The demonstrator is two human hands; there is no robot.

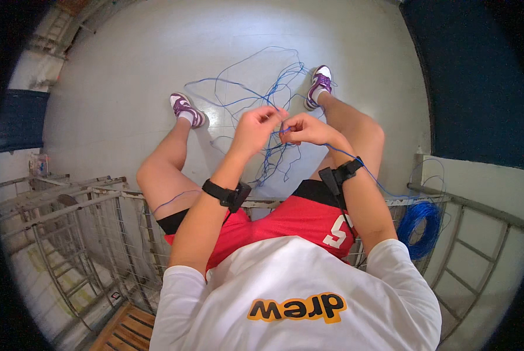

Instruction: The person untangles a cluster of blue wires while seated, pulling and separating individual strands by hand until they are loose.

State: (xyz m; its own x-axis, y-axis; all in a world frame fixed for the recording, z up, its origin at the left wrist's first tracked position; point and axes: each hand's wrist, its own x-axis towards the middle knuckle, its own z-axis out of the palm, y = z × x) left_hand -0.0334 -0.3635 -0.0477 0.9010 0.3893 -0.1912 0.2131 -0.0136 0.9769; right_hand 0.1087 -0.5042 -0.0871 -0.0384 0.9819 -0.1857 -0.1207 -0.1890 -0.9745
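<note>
My left hand (255, 130) is raised between my knees, with thumb and fingertips pinched together on the blue cable; its fingertips are slightly blurred. Close beside it, my right hand (306, 129) has its fingers curled round a piece of the same cable (286, 131). From the right hand a strand runs back along my right forearm toward a neat blue coil (419, 231), which hangs at the right on the metal rack. Below and beyond both hands, a loose tangle of blue cable (278, 88) spreads over the floor between my shoes.
A metal mesh rack (118, 234) stretches behind my legs, and a ladder-like frame (473, 248) stands at the right. Slatted wood (124, 330) shows at the lower left. Dark panels (467, 82) line the right wall. Black devices (234, 196) are strapped to both forearms.
</note>
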